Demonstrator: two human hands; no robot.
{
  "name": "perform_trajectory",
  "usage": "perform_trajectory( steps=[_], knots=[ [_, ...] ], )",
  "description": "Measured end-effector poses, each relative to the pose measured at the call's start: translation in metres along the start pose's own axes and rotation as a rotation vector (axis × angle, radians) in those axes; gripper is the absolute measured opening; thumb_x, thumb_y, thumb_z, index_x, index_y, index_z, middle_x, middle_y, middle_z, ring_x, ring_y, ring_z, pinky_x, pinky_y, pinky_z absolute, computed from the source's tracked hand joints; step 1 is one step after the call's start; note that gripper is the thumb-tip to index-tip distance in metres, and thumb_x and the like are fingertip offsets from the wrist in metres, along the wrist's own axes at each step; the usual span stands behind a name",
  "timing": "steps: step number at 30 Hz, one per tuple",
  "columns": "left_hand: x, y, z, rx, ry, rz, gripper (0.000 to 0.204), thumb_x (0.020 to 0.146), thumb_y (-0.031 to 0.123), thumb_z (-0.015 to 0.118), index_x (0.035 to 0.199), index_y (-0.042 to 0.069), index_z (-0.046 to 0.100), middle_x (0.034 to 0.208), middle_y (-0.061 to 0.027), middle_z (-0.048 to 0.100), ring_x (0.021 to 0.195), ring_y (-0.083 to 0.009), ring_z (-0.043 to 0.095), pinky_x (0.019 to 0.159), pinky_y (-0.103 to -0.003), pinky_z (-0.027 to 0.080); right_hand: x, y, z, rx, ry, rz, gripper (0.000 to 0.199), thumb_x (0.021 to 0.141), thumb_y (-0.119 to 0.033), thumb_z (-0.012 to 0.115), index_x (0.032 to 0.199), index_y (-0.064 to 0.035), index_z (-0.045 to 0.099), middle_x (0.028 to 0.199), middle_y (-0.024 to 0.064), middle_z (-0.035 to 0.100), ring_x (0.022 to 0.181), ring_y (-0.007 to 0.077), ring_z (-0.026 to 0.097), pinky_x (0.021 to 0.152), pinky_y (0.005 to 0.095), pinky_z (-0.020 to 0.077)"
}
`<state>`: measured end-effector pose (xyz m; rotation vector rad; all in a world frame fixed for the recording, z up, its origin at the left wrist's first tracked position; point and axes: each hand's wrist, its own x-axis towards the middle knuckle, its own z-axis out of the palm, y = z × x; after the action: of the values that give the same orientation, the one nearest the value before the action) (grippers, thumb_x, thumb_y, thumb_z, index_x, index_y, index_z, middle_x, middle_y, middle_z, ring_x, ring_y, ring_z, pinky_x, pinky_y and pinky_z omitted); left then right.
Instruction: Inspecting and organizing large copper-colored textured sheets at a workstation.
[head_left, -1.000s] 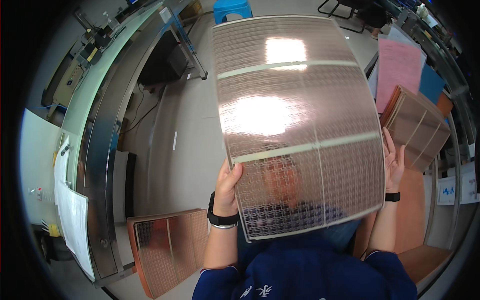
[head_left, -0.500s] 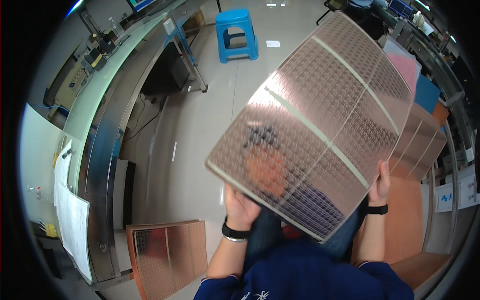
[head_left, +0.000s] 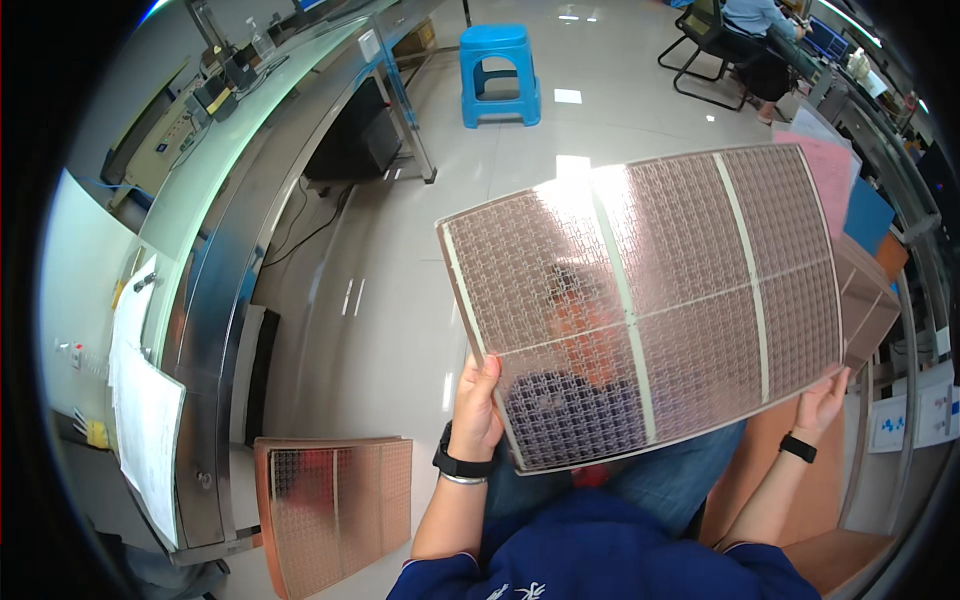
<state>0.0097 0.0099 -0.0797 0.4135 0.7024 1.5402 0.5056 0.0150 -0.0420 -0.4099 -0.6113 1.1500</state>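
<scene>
A large, thin copper-coloured circuit board panel (head_left: 690, 300), patterned with a fine grid and pale strips, is held up in front of me over my lap. It tilts slightly, its right side higher, and its shiny face mirrors a blurred reflection of a person. My left hand (head_left: 478, 410) grips the panel's left edge near the lower corner, thumb on the face. My right hand (head_left: 823, 400) holds the lower right corner from beneath, its fingers partly hidden behind it. To the lower left stands a leaning stack of similar panels (head_left: 375, 510).
More panels (head_left: 868, 310) lean at the right beside a brown board (head_left: 765, 450). A long glass-topped bench (head_left: 225, 190) with papers (head_left: 150, 420) runs along the left. Ahead are a blue stool (head_left: 500, 75) and a seated person (head_left: 755, 20) on a black chair (head_left: 705, 45).
The panel has turned clockwise and lowered from a steep diagonal to a nearly level position. My right hand has moved right and slightly down; my left thumb now shows over the edge.
</scene>
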Motion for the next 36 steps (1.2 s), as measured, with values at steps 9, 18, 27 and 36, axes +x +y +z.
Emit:
perform_trajectory(
  steps=[9,18,27,36],
  knots=[
    [0.012,0.033,-0.039,0.141,0.172,0.11,0.022,0.092,0.012,0.048,0.109,0.0,0.054,0.095,-0.0082,0.063,0.082,-0.0132,0.061,0.074,-0.025,0.051,-0.013,-0.009,0.038,-0.465,0.329,0.101,0.046,0.095,-0.028,0.04,0.129,0.003,0.04,0.126,0.0167,0.049,0.112,0.0222,0.051,0.094,0.0333,0.0427],
    [0.008,0.043,-0.04,0.447,0.316,0.09,0.024,0.093,0.014,0.048,0.11,-0.001,0.054,0.079,-0.0043,0.061,0.06,-0.0079,0.057,0.051,-0.021,0.048,-0.004,0.003,0.065,-0.974,0.203,0.16,0.036,0.093,-0.022,0.047,0.113,0.0073,0.055,0.101,0.0111,0.062,0.085,0.0129,0.06,0.076,0.0238,0.0478],
    [0.006,0.044,-0.05,0.538,0.396,0.136,0.025,0.093,0.013,0.047,0.113,-0.001,0.054,0.077,-0.0021,0.06,0.059,-0.0082,0.056,0.049,-0.022,0.046,-0.001,0.016,0.066,-0.832,0.111,0.221,0.034,0.094,-0.02,0.045,0.113,0.0075,0.055,0.099,0.0098,0.063,0.086,0.0114,0.059,0.075,0.0228,0.047],
    [0.003,0.043,-0.046,0.628,0.496,0.165,0.027,0.093,0.014,0.049,0.115,-0.001,0.053,0.089,-0.0023,0.059,0.071,-0.009,0.057,0.059,-0.022,0.048,-0.003,0.013,0.067,-0.742,0.077,0.264,0.033,0.093,-0.022,0.048,0.112,0.0045,0.057,0.098,0.0078,0.063,0.085,0.0102,0.059,0.075,0.0223,0.0471]
  ],
)
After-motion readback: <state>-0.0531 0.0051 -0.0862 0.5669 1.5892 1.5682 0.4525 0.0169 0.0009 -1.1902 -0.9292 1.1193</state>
